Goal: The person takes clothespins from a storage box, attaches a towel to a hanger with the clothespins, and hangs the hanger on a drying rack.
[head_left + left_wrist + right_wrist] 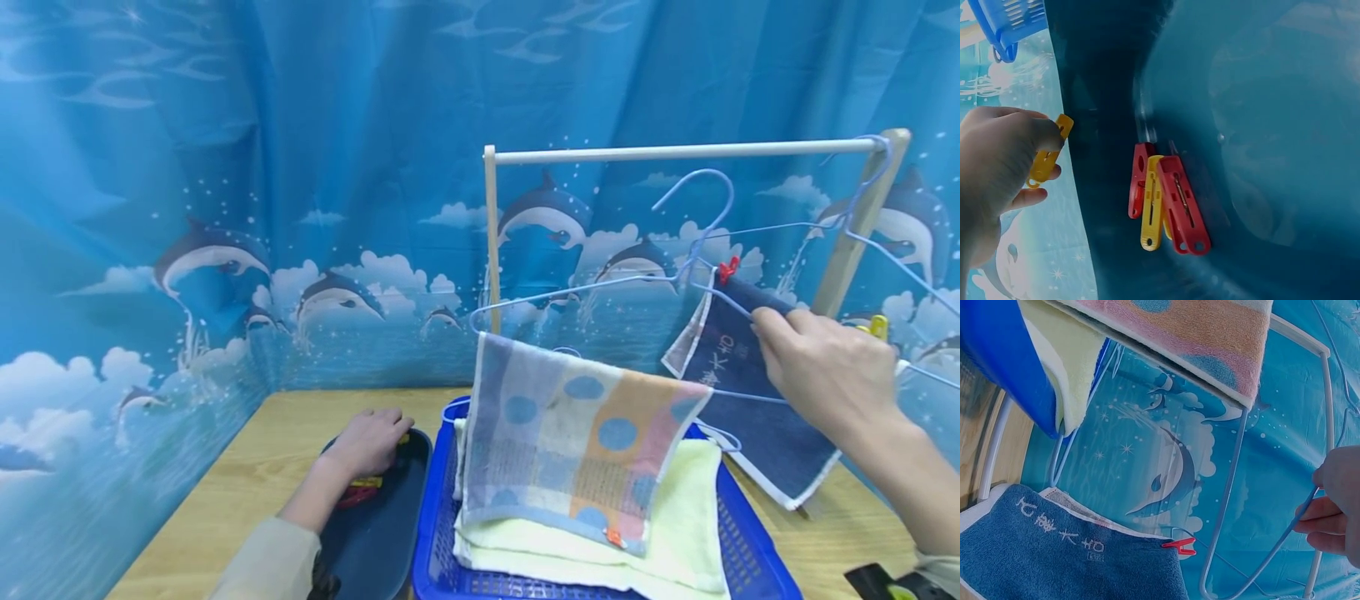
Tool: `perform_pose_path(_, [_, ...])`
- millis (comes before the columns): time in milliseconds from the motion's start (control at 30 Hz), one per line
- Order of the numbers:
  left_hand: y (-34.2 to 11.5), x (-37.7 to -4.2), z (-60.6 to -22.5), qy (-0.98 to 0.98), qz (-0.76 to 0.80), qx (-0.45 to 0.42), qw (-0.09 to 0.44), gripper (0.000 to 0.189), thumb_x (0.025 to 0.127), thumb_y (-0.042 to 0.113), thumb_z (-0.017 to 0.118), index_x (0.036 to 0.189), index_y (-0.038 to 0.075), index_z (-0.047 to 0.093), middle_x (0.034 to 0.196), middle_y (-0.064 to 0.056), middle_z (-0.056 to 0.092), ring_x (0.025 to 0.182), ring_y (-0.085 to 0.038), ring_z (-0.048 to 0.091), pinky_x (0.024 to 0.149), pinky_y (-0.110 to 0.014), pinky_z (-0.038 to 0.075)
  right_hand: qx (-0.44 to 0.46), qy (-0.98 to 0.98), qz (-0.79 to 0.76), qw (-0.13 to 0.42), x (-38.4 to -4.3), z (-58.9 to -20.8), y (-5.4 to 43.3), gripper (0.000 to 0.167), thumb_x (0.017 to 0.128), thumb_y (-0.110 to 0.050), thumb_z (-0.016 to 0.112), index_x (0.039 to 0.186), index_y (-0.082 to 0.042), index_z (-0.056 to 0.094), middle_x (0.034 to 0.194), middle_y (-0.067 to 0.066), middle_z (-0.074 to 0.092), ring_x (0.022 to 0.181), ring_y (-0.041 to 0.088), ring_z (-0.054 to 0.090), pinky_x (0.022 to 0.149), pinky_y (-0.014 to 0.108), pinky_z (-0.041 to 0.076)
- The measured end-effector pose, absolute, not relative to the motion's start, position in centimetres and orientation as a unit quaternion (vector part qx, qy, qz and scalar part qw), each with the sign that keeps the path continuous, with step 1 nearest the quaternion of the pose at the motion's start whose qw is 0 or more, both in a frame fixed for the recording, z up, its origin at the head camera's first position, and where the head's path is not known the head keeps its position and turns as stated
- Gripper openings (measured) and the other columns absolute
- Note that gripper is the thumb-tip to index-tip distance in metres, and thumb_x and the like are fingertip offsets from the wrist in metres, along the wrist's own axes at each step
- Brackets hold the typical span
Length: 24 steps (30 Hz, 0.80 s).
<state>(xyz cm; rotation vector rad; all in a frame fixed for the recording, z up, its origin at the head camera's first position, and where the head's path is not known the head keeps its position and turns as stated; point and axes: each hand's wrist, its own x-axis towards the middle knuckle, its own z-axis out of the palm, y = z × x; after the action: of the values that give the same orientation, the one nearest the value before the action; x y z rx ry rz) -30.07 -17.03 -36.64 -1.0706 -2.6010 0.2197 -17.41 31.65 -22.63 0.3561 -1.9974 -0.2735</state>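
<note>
A yellow clothespin (1049, 156) is pinched in my left hand (371, 444), at the rim of a dark blue tub (375, 533). Red and yellow clothespins (1175, 203) lie inside the tub. My right hand (832, 371) grips the sloping wire of a light blue hanger (585, 289) near its right end. Over the hanger's lower bar hangs a checked towel with blue dots (555, 433), above a blue basket (438, 533). Behind it, a navy towel (757, 400) hangs from another hanger with a red clothespin (727, 269) on it.
Pale yellow towels (690, 500) lie in the blue basket. A wooden rack with a white rod (675, 152) stands behind it, a hanger hook over its right end. A dolphin-print curtain (360, 167) closes the back above the wooden table (225, 467).
</note>
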Motion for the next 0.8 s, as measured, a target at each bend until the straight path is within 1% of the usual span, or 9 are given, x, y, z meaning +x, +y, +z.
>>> perform_pose_path(67, [-17.0,-30.1,-36.6,-0.908,0.075,-0.376,0.171,0.032,0.072,0.008,0.07,0.103,0.003,0.061,0.085,-0.008,0.057,0.08,-0.026,0.058,0.07,-0.042,0.047,0.148,-0.834,-0.113,0.519,-17.4,-22.6,31.6,0.014,0.089,-0.012,0.045,0.08,-0.005,0.053,0.048,0.003,0.034,0.035,0.016,0.026,0.033,0.027,0.017])
perform_pose_path(133, [-16.9,-30.1,-36.4,-0.906,0.076,-0.376,0.181,0.03,0.073,0.006,0.068,0.102,0.002,0.062,0.088,-0.009,0.06,0.084,-0.027,0.059,0.075,-0.044,0.047,0.146,-0.836,-0.112,0.517,-17.5,-22.6,31.6,0.011,0.087,-0.011,0.048,0.081,-0.005,0.054,0.049,0.004,0.034,0.035,0.016,0.027,0.033,0.027,0.017])
perform_pose_path(200, [-16.9,-30.0,-36.2,-0.903,0.074,-0.378,0.19,0.027,0.075,0.004,0.066,0.102,0.002,0.062,0.088,-0.01,0.062,0.084,-0.029,0.06,0.075,-0.045,0.047,0.144,-0.838,-0.112,0.514,-17.5,-22.7,31.6,0.005,0.084,-0.008,0.051,0.082,-0.005,0.055,0.049,0.004,0.034,0.035,0.016,0.027,0.033,0.027,0.018])
perform_pose_path(433, [-17.3,-29.7,-35.5,-0.9,0.066,-0.376,0.209,0.029,0.081,0.006,0.062,0.11,0.003,0.061,0.092,-0.012,0.065,0.084,-0.029,0.062,0.071,-0.046,0.048,0.145,-0.842,-0.114,0.508,-17.5,-22.7,31.5,0.005,0.082,-0.007,0.054,0.086,-0.004,0.056,0.049,0.004,0.036,0.035,0.016,0.027,0.033,0.027,0.018])
perform_pose_path(500, [-17.4,-29.7,-35.2,-0.905,0.053,-0.372,0.201,0.031,0.081,0.006,0.063,0.112,0.002,0.061,0.094,-0.013,0.065,0.085,-0.029,0.063,0.075,-0.047,0.047,0.146,-0.84,-0.113,0.509,-17.5,-22.7,31.5,0.007,0.085,-0.009,0.051,0.086,-0.004,0.057,0.049,0.005,0.037,0.035,0.016,0.027,0.033,0.027,0.018])
perform_pose_path(600, [-17.5,-29.6,-34.9,-0.913,0.025,-0.366,0.179,0.033,0.079,0.007,0.069,0.11,0.001,0.06,0.094,-0.013,0.064,0.084,-0.028,0.062,0.076,-0.047,0.048,0.155,-0.835,-0.11,0.516,-17.6,-22.7,31.5,0.023,0.092,-0.018,0.039,0.086,-0.005,0.057,0.049,0.004,0.036,0.035,0.015,0.026,0.033,0.026,0.017])
perform_pose_path(667, [-17.6,-29.6,-34.7,-0.919,0.005,-0.359,0.162,0.03,0.077,0.009,0.072,0.103,0.001,0.059,0.091,-0.01,0.061,0.078,-0.026,0.06,0.073,-0.043,0.049,0.163,-0.831,-0.107,0.522,-17.6,-22.7,31.4,0.034,0.095,-0.024,0.031,0.085,-0.005,0.057,0.049,0.003,0.035,0.035,0.015,0.026,0.033,0.026,0.016])
perform_pose_path(700, [-17.6,-29.5,-34.6,-0.922,-0.006,-0.356,0.153,0.028,0.076,0.009,0.073,0.099,0.002,0.058,0.088,-0.008,0.058,0.074,-0.024,0.058,0.069,-0.04,0.049,0.167,-0.828,-0.106,0.524,-17.6,-22.7,31.4,0.039,0.096,-0.027,0.027,0.085,-0.005,0.057,0.048,0.003,0.034,0.035,0.014,0.025,0.033,0.026,0.015])
perform_pose_path(800, [-17.6,-29.5,-34.4,-0.93,-0.024,-0.343,0.134,0.024,0.075,0.011,0.075,0.086,0.005,0.054,0.08,-0.003,0.049,0.065,-0.017,0.051,0.058,-0.031,0.045,0.174,-0.825,-0.103,0.529,-17.7,-22.7,31.4,0.044,0.096,-0.03,0.023,0.084,-0.005,0.058,0.048,0.002,0.033,0.035,0.014,0.024,0.033,0.026,0.015])
